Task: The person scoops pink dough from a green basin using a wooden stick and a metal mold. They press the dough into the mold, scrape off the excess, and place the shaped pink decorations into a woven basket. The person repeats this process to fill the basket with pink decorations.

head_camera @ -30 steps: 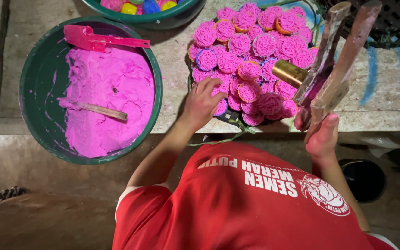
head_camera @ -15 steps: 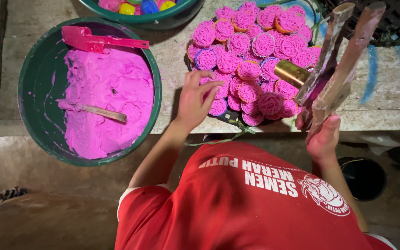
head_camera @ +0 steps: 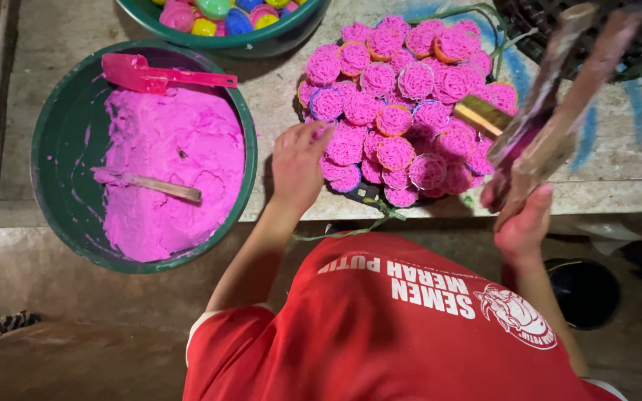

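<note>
My left hand (head_camera: 296,165) lies palm down at the near left edge of the heap of pink cakes (head_camera: 403,111), fingers (head_camera: 313,134) loosely spread, tips touching the nearest cakes and gripping none. The cakes are small, round and nubbly, like pressed strands, most sitting in little coloured cups; they are piled across a tray that is mostly hidden, on the worn grey bench (head_camera: 276,82).

My right hand (head_camera: 523,223) is raised at the bench's near edge, fingers wrapped round the lower ends of two long wooden sticks (head_camera: 566,104), smeared pink and brown, which slant up to the right over the heap. A small brass-coloured tube (head_camera: 484,115) lies among the cakes beside them.

Since half a second ago my left hand has slid a little left and forward along the heap's rim; the right hand and the sticks hold as they were.

Left of the heap: a big round green basin (head_camera: 61,148), about half full of thick, matte pink dough. A flat wooden paddle (head_camera: 154,186) lies stuck in it; a pink plastic scoop (head_camera: 150,74) rests on the far rim. Further back, a second green bowl (head_camera: 261,37) holds glossy cups in mixed colours.
</note>
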